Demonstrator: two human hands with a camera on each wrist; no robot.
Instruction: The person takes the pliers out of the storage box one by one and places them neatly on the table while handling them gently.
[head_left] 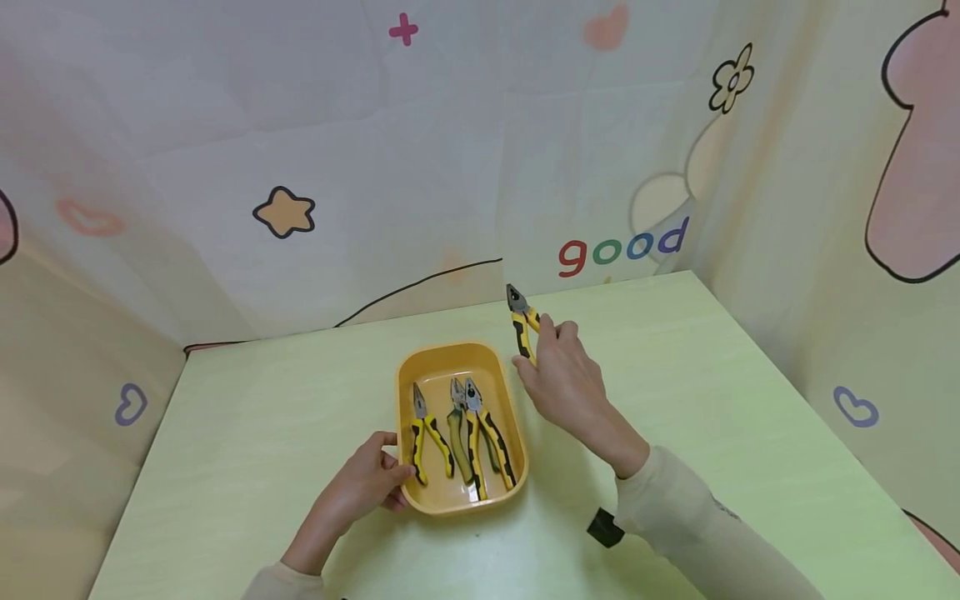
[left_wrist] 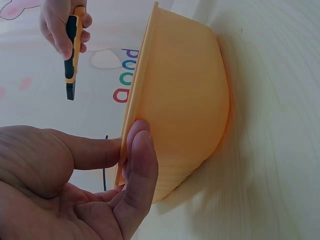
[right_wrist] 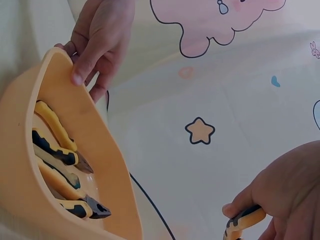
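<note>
My right hand point(head_left: 567, 375) grips a pair of yellow-and-black combination pliers point(head_left: 521, 325) by the handles, held up past the right rim of a yellow plastic bin point(head_left: 461, 357). The pliers' grey jaws point away from me. At the bin's left rim, my left hand point(head_left: 365, 477) pinches the edge between thumb and fingers, as the left wrist view also shows. Inside the bin lie yellow-and-black needle-nose pliers point(head_left: 430, 433) on the left. Yellow-and-black combination pliers point(head_left: 487, 442) lie on the right, partly over a green-handled pair point(head_left: 457, 429).
The bin stands on a pale green table point(head_left: 300, 400). A printed cloth backdrop point(head_left: 420, 183) rises behind the table and along its sides. A small black object point(head_left: 604, 528) shows beside the right sleeve point(head_left: 682, 500).
</note>
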